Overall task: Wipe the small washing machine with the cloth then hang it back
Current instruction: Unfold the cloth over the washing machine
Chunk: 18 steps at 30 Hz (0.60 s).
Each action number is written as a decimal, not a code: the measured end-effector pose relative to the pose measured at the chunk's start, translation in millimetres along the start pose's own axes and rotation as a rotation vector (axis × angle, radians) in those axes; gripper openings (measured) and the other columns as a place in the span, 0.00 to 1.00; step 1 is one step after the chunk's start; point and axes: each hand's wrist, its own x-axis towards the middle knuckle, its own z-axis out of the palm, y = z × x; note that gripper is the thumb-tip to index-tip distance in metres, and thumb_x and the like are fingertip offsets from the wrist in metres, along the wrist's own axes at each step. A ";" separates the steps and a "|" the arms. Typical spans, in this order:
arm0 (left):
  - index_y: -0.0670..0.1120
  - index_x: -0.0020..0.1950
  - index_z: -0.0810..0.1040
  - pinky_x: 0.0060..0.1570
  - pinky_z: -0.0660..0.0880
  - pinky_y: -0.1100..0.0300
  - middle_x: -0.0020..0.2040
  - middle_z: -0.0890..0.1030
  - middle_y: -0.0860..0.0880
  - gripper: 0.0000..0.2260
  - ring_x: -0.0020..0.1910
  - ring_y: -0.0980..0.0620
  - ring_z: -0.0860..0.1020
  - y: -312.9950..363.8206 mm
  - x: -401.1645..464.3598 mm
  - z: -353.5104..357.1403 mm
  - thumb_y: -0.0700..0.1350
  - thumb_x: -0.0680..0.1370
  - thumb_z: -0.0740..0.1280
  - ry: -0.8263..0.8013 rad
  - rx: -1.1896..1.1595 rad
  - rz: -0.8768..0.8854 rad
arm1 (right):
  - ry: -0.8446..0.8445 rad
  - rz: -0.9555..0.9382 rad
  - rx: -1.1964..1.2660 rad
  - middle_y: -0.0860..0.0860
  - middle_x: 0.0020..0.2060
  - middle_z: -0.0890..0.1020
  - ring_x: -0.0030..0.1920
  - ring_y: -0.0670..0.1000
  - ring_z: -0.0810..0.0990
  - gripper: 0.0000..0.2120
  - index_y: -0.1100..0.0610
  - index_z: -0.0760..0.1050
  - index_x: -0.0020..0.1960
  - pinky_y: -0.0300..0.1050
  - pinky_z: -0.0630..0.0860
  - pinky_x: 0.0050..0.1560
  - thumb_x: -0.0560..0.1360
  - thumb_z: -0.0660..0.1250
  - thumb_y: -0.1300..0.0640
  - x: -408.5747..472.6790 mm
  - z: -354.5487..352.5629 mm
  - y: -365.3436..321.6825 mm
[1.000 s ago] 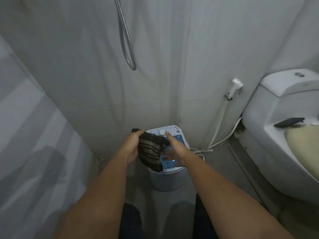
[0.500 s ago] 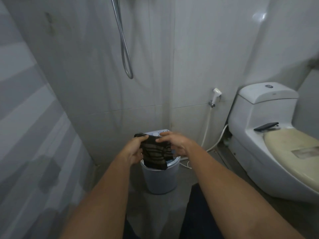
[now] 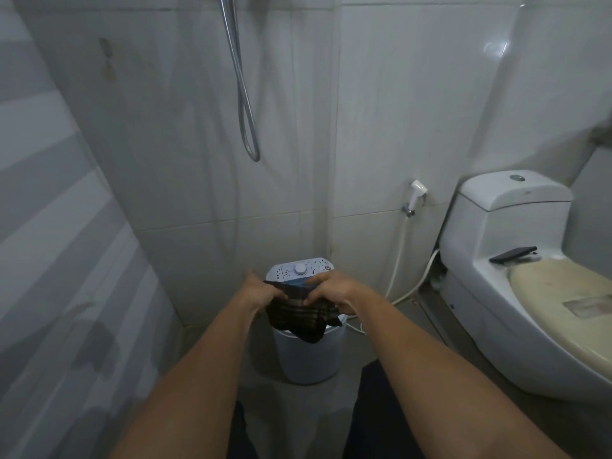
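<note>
A small white and pale-blue washing machine (image 3: 309,356) stands on the floor against the tiled wall, with a dial on its top panel. A dark striped cloth (image 3: 303,318) hangs bunched above its lid, covering most of the top. My left hand (image 3: 261,291) grips the cloth's left edge and my right hand (image 3: 331,289) grips its right edge. Both hands are just above the machine's lid.
A white toilet (image 3: 516,286) stands at the right, a dark phone (image 3: 512,254) lying behind its closed lid. A bidet sprayer (image 3: 416,192) with a white hose hangs on the wall between. A metal shower hose (image 3: 246,104) loops above. A striped curtain (image 3: 59,260) fills the left.
The view has pulled back and up. My right hand came off the machine's top and took the cloth's right edge, so both hands now hold the cloth.
</note>
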 end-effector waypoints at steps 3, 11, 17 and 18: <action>0.38 0.61 0.79 0.51 0.78 0.52 0.50 0.81 0.40 0.23 0.50 0.45 0.78 -9.6 6.5 -1.3 0.30 0.67 0.76 -0.013 0.225 0.113 | 0.049 -0.038 -0.384 0.51 0.49 0.83 0.47 0.50 0.82 0.18 0.59 0.83 0.59 0.38 0.76 0.44 0.70 0.78 0.61 7.0 1.7 4.6; 0.45 0.41 0.79 0.37 0.69 0.60 0.39 0.78 0.47 0.03 0.41 0.49 0.76 -10.7 -1.8 -9.3 0.39 0.74 0.69 -0.011 0.399 0.287 | 0.017 -0.107 -0.343 0.52 0.41 0.85 0.44 0.51 0.83 0.10 0.59 0.85 0.50 0.39 0.77 0.43 0.70 0.76 0.59 5.3 -9.8 1.4; 0.46 0.62 0.76 0.59 0.79 0.48 0.57 0.84 0.45 0.33 0.58 0.46 0.82 -17.6 29.6 -11.1 0.51 0.62 0.83 -0.201 0.010 0.367 | -0.093 -0.125 0.205 0.62 0.51 0.85 0.51 0.61 0.84 0.11 0.62 0.80 0.59 0.56 0.81 0.55 0.78 0.68 0.64 -9.5 -19.4 -15.5; 0.46 0.64 0.74 0.60 0.79 0.48 0.59 0.84 0.45 0.37 0.59 0.46 0.82 -16.8 30.1 -8.7 0.51 0.59 0.85 -0.228 0.032 0.373 | -0.102 -0.128 0.241 0.62 0.52 0.85 0.50 0.60 0.85 0.11 0.62 0.80 0.60 0.55 0.82 0.54 0.79 0.67 0.63 -11.6 -20.7 -18.0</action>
